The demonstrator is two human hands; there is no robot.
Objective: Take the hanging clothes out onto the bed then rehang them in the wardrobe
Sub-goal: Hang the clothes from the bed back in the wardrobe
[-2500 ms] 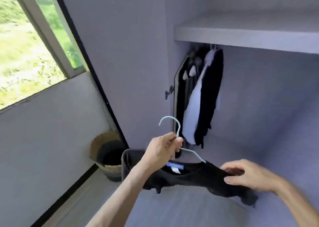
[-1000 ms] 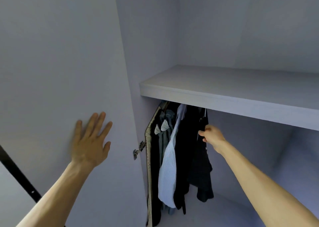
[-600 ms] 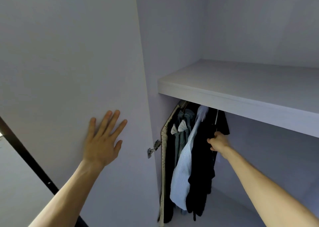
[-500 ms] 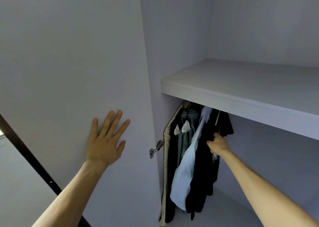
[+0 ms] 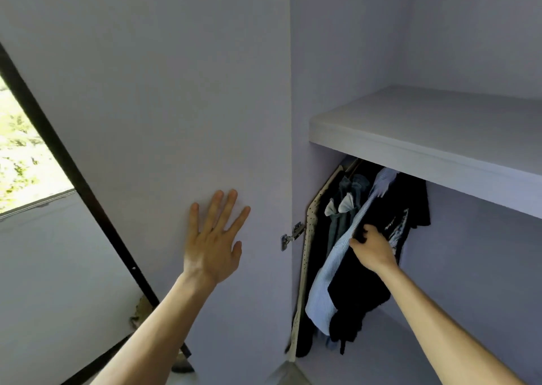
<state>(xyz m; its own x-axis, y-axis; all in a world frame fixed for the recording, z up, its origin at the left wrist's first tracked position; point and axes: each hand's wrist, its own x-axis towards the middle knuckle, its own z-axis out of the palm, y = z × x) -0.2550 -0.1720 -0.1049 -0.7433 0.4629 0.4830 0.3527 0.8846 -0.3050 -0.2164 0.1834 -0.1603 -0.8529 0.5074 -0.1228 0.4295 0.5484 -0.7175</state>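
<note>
Clothes (image 5: 347, 200) hang in the wardrobe (image 5: 475, 273), bunched at the left end under the shelf (image 5: 425, 138).
Your right hand (image 5: 372, 248) has its fingers curled into a black top (image 5: 360, 291), gripping it just beside a striped shirt (image 5: 324, 285). Your left hand (image 5: 212, 250) lies flat on the door (image 5: 176, 106), fingers straight and spread, holding nothing, left of the hinge (image 5: 291, 235).

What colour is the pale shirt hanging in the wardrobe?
The shirt is light blue, finely striped; head view.
</note>
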